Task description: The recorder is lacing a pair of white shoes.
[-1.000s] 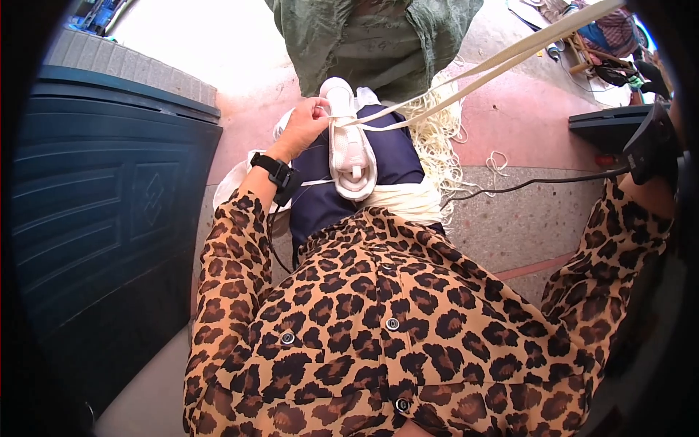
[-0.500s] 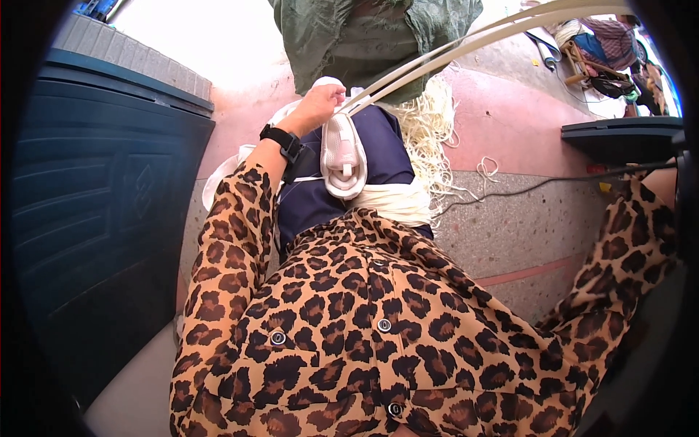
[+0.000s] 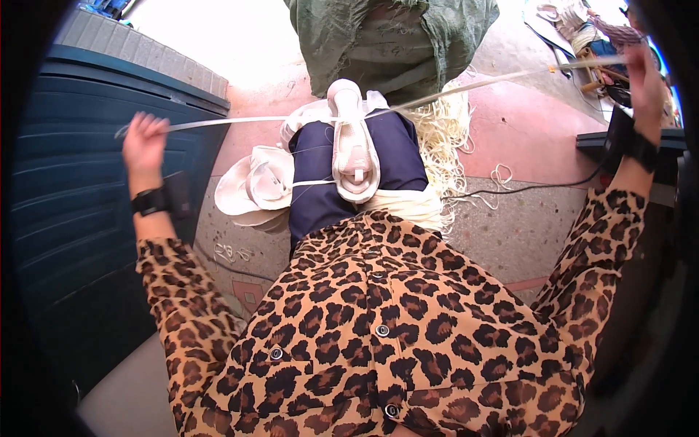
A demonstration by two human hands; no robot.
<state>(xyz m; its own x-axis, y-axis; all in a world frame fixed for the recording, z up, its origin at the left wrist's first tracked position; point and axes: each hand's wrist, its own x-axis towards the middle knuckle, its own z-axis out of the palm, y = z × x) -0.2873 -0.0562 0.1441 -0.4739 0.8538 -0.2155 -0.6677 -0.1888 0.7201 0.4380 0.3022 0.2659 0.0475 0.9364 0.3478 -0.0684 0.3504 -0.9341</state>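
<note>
A white shoe [image 3: 355, 164] lies lengthwise across my dark blue trousers, its heel toward me. A flat white shoelace [image 3: 229, 121] stretches out from the shoe to both sides. My left hand [image 3: 145, 146], slightly blurred, is closed around the lace's left end beside the dark blue panel. Far out at the upper right, my right hand [image 3: 644, 86] is raised and grips the other end; its fingers are partly blurred. A bundle of cream laces [image 3: 409, 207] rests over my right thigh. White shoe pieces [image 3: 251, 186] sit by my left leg.
A big green sack [image 3: 397, 54] stands ahead of my knees. Loose cream laces [image 3: 448, 135] are heaped on the floor to its right. A black cable [image 3: 524, 188] crosses the floor. At the left stands a dark blue panel [image 3: 87, 189]. Another person [image 3: 619, 33] is at the far right.
My left hand has moved from the shoe out to the left, drawing the lace with it. My right hand has come into view at the upper right. The shoe pieces by my left leg are uncovered.
</note>
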